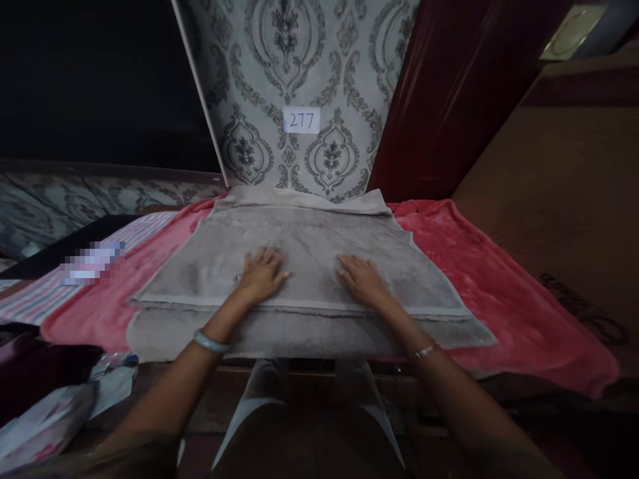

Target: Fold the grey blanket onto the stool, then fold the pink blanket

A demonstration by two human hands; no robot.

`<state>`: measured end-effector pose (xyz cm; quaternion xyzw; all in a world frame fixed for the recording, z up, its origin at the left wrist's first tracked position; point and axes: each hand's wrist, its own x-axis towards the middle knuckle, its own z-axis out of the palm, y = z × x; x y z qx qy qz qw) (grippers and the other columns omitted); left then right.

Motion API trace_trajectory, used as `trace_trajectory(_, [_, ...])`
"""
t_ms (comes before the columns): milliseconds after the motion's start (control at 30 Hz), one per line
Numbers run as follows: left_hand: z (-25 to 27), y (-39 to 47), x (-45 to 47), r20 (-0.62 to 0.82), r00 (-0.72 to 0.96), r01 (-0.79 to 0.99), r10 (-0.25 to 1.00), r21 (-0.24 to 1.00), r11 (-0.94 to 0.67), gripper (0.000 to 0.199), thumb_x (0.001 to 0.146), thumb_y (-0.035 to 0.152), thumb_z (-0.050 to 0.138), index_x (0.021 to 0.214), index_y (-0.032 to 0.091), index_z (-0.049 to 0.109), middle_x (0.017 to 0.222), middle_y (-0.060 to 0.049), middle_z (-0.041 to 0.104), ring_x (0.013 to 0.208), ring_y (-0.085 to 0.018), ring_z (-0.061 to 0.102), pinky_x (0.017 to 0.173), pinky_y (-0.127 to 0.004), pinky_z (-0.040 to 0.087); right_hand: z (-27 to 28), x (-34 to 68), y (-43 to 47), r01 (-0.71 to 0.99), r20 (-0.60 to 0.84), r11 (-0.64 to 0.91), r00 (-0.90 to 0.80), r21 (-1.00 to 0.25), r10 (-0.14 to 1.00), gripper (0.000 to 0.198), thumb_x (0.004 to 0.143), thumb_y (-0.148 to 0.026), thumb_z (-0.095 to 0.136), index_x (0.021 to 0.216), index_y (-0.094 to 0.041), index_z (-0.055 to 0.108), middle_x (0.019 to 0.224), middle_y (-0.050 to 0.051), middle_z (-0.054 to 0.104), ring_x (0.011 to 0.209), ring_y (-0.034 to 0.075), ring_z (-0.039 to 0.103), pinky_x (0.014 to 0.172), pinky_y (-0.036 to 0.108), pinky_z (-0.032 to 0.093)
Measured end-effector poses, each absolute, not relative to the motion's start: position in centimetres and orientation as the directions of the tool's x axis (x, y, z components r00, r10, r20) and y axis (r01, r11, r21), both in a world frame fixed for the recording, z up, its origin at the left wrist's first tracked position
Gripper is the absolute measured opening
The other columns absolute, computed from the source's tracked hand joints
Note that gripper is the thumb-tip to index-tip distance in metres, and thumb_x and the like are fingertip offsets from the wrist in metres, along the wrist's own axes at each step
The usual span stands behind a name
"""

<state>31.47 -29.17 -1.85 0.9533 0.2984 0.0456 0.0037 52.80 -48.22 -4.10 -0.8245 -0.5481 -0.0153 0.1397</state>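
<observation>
A grey plush cloth with a pale hem (309, 279) lies spread in layers on a pinkish-red plush blanket (449, 253), its near edge hanging toward the person and a paler fold along its far end. The left hand (262, 273) rests palm down on the cloth's top layer, fingers open and spread, gripping nothing that shows. The right hand (363, 278) lies opposite, well apart, its fingers extended and closer together, also without visible hold; both are slightly blurred. A pale green bangle (210, 341) circles the left wrist, a thin silvery bracelet (423, 351) the right. Left of the blanket is a striped cloth (142, 229). Behind stand a large black screen (100, 80), grey damask wallpaper (284, 53) bearing a white "277" label (302, 120), and a glossy dark-red panel (434, 100).
</observation>
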Motion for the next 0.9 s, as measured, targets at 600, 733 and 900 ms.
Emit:
trace_trajectory(600, [-5.6, -31.8, 34.8, 0.135, 0.877, 0.468, 0.461, -0.029, -0.883, 0.063, 0.097, 0.049, 0.036, 0.154, 0.024, 0.035, 0.162, -0.006, 0.028, 0.151, -0.036, 0.019, 0.117, -0.064, 0.018, -5.3, 60.6, -52.3, 0.663, 0.074, -0.74, 0.749, -0.114, 0.659, 0.058, 0.102, -0.048, 0.031, 0.155, -0.026, 0.032, 0.164, 0.005, 0.023, 0.151, 0.028, 0.019, 0.119, 0.053, 0.017])
trace_trajectory(733, [-5.3, -31.6, 34.8, 0.118, 0.88, 0.467, 0.46, -0.049, -0.883, 0.064, 0.096, 0.049, 0.037, 0.154, 0.022, 0.036, 0.163, -0.008, 0.028, 0.15, -0.039, 0.019, 0.115, -0.065, 0.02, -6.3, 60.8, -53.9, 0.658, 0.124, -0.749, 0.752, -0.077, 0.648, 0.058, 0.102, -0.046, 0.03, 0.156, -0.025, 0.03, 0.164, 0.007, 0.024, 0.151, 0.026, 0.019, 0.119, 0.053, 0.017])
trace_trajectory(900, [-2.3, -31.6, 37.4, 0.111, 0.929, 0.36, 0.354, -0.045, -0.932, 0.053, 0.094, 0.051, 0.039, 0.127, 0.017, 0.064, 0.131, -0.017, 0.063, 0.122, -0.038, 0.054, 0.102, -0.056, 0.039, -6.8, 60.2, -53.8, 0.687, 0.174, -0.722, 0.723, -0.08, 0.669, 0.056, 0.102, -0.042, 0.032, 0.154, -0.021, 0.036, 0.163, 0.01, 0.027, 0.15, 0.029, 0.022, 0.118, 0.053, 0.019])
